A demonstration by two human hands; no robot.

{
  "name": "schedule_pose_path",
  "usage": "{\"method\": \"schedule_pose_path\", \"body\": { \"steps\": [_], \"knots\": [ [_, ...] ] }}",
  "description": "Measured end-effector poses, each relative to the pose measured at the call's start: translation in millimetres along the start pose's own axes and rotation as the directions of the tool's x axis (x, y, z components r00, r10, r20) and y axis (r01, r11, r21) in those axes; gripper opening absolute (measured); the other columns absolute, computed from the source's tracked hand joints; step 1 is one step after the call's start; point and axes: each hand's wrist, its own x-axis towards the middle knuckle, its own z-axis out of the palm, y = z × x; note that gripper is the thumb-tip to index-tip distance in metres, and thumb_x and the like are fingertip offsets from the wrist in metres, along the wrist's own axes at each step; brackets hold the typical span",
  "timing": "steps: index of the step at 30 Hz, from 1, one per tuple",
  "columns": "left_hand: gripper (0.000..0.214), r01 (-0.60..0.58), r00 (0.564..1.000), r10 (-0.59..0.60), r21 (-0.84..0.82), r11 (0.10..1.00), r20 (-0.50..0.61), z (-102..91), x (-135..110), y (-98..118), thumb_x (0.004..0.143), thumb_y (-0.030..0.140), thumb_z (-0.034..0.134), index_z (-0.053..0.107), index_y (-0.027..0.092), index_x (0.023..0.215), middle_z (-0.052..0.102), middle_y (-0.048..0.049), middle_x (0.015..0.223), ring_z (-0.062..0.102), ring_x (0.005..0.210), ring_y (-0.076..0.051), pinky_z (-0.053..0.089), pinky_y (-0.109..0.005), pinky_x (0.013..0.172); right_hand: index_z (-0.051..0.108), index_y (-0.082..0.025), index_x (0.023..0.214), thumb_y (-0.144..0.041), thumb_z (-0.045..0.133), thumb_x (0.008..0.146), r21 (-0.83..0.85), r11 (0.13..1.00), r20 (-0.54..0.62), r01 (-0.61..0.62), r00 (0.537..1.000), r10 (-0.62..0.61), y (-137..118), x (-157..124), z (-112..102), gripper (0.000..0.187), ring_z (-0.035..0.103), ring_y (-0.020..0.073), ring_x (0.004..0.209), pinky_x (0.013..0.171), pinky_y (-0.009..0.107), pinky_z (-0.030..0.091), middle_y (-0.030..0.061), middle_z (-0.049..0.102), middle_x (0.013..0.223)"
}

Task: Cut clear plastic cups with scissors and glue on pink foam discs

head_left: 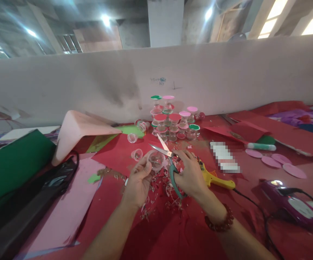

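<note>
My left hand is closed on a small clear plastic cup, its round opening turned toward me. My right hand grips a pair of scissors with grey-green handles. The blades are spread and point up and left, just above the cup's rim. Two more clear cups are near, one cup just left of the held one and another cup farther back. Thin paper and plastic shreds litter the red surface below my hands.
Stacked clear cups with pink, red and green discs stand against the white wall. At right are a yellow glue gun, a marker, pink discs and a purple device with cables. Coloured card and a black bag lie left.
</note>
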Motion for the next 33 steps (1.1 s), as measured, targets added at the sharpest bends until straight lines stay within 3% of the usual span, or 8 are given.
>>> {"method": "schedule_pose_path", "body": {
  "steps": [6, 12, 20, 33],
  "knots": [
    [0.027, 0.024, 1.0, -0.023, -0.04, 0.999, 0.009, -1.2, 0, 8, 0.079, 0.027, 0.062, 0.066, 0.021, 0.105, 0.067, -0.0036, 0.099, 0.062, 0.076, -0.013, 0.049, -0.025, 0.064, 0.059, -0.021, 0.108, -0.017, 0.058, 0.063, -0.076, 0.994, -0.006, 0.08, 0.997, -0.08, -4, -2, 0, 0.045, 0.051, 0.027, 0.096, 0.085, 0.041, 0.042, 0.0084, 0.06, 0.099],
    [0.018, -0.017, 1.0, 0.017, -0.054, 0.998, 0.004, -2.7, 2, 5, 0.074, 0.02, 0.067, 0.067, 0.021, 0.092, 0.066, 0.0006, 0.088, 0.06, 0.071, -0.01, 0.048, -0.021, 0.062, 0.059, -0.021, 0.109, -0.016, 0.057, 0.063, -0.114, 0.989, -0.008, 0.091, 0.996, -0.093, -6, -3, -1, 0.046, 0.049, 0.0277, 0.098, 0.086, 0.041, 0.041, 0.0087, 0.058, 0.099],
    [0.019, 0.01, 1.0, -0.011, -0.024, 1.0, -0.019, -1.2, 1, 7, 0.073, 0.022, 0.069, 0.068, 0.016, 0.091, 0.066, -0.0021, 0.085, 0.06, 0.067, -0.01, 0.048, -0.02, 0.058, 0.06, -0.021, 0.109, -0.015, 0.057, 0.063, -0.073, 0.993, 0.006, 0.092, 0.996, -0.091, -2, -2, -2, 0.046, 0.05, 0.0258, 0.095, 0.085, 0.039, 0.042, 0.0081, 0.059, 0.099],
    [0.027, -0.022, 0.984, -0.002, -0.135, 0.991, -0.176, -2.3, 2, 18, 0.074, 0.024, 0.064, 0.067, 0.014, 0.099, 0.065, -0.0069, 0.088, 0.058, 0.067, -0.01, 0.048, -0.017, 0.051, 0.064, -0.022, 0.107, -0.013, 0.056, 0.069, -0.07, 0.986, -0.004, 0.15, 0.989, -0.151, 5, -1, 3, 0.041, 0.057, 0.0219, 0.086, 0.085, 0.036, 0.042, 0.0057, 0.066, 0.096]
  ]
}}
